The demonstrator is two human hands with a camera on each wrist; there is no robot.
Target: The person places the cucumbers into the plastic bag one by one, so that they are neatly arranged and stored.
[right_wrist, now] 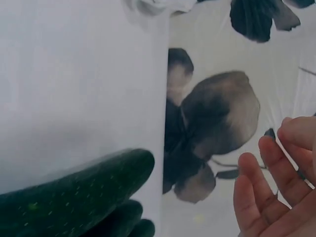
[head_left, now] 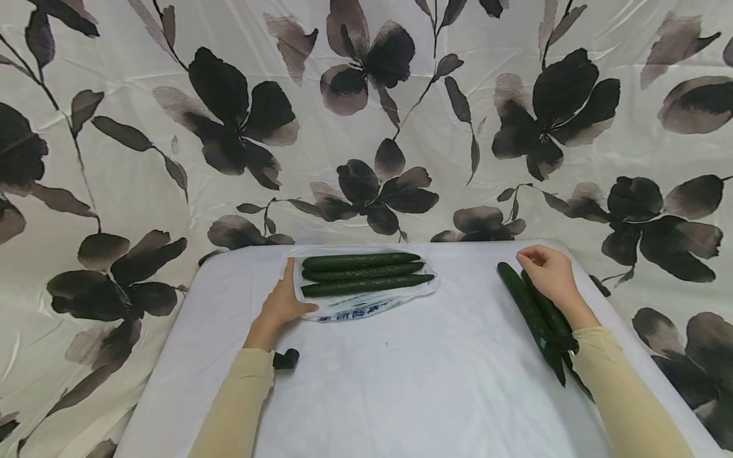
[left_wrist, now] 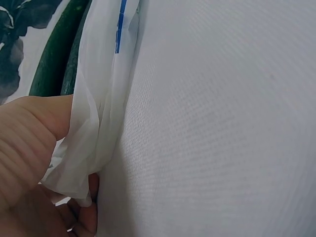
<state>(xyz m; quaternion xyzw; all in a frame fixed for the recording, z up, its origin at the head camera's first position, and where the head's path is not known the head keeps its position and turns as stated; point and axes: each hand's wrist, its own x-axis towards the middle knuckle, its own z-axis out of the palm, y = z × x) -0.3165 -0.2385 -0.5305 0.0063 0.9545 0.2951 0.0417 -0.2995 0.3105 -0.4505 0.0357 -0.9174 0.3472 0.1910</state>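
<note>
Faintly, blue print runs along the bag [head_left: 366,304], too blurred for us to read. We pinch the bag's near-left edge with our left hand [head_left: 282,304]; three cucumbers [head_left: 361,273] lie on it. Right of the bag, our right hand [head_left: 551,275] rests, fingers loosely bent, on two loose cucumbers [head_left: 529,312]. Under the bag lies a white table [head_left: 401,381], backed by a flowered cloth [head_left: 229,127].
</note>
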